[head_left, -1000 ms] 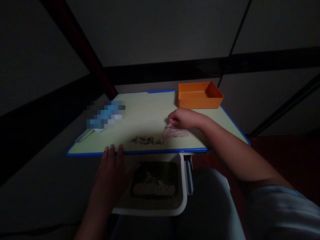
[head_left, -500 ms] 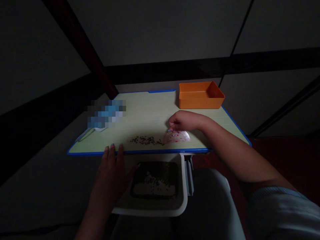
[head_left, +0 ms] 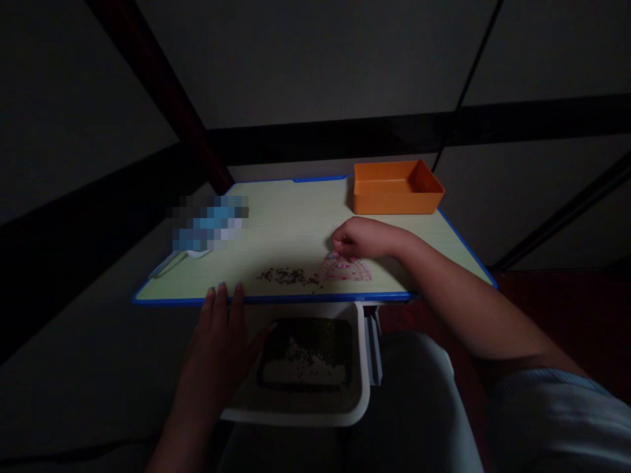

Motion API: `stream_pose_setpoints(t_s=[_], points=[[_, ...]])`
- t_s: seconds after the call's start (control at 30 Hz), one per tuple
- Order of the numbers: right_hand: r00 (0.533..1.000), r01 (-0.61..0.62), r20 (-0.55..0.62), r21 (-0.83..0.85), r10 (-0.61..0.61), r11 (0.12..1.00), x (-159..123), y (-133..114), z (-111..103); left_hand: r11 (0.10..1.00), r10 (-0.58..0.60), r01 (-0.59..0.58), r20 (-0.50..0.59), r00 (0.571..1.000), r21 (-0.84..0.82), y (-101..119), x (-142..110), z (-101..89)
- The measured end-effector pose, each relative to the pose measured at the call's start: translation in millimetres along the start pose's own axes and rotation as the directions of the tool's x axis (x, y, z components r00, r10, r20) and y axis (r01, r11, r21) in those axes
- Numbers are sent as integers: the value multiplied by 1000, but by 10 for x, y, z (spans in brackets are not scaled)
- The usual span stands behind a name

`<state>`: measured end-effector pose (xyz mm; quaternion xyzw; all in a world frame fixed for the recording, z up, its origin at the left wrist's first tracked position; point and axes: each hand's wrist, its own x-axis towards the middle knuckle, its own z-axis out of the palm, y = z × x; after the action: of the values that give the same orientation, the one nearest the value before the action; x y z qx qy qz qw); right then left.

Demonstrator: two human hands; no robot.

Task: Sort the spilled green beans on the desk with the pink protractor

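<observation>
My right hand [head_left: 362,238] is closed, its fingertips pinching the upper edge of a clear half-round protractor [head_left: 348,270] with pink markings. The protractor stands near the front of the pale desk top [head_left: 290,230]. Just left of it lies a scatter of small dark grains [head_left: 288,276]. With its fingers stretched out, my left hand [head_left: 219,348] rests at the desk's blue front edge and over the left side of a white drawer [head_left: 363,394]. Inside that drawer sits a dark tray [head_left: 315,322] with more dark grains on a pale patch.
An orange open box [head_left: 398,202] stands at the back right of the desk. At the left are a blurred-out blue item [head_left: 211,223] and a thin cord-like strip [head_left: 165,266]. Walls rise close behind the desk, and my knees are beneath it.
The protractor has shifted slightly left and lost its bright glare, showing its pink lines more clearly. A few grains beside it have moved a little. My left hand stays put.
</observation>
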<state>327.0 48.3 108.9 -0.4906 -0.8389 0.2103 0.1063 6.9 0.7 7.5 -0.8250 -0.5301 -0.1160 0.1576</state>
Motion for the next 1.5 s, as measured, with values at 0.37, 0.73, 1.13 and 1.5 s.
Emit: stream_pose_setpoints(t_s=[0.37,0.73,1.13,1.5], points=[[999,42,30,40,-43,998,-2,-40,25,1000,-6,7,8,1000,-19,-5,2,15],[1000,-16,-5,-4,16,1000,13,-54,19,999,-24,25,36,999,-21,22,9,-19],[998,34,-47,-33,-35,999,46,-62,62,1000,-15,16,25,1000,-19,22,1,-21],[997,75,22,67,-76,995,38,-26,59,1000,-10,10,22,1000,-20,11,20,-6]])
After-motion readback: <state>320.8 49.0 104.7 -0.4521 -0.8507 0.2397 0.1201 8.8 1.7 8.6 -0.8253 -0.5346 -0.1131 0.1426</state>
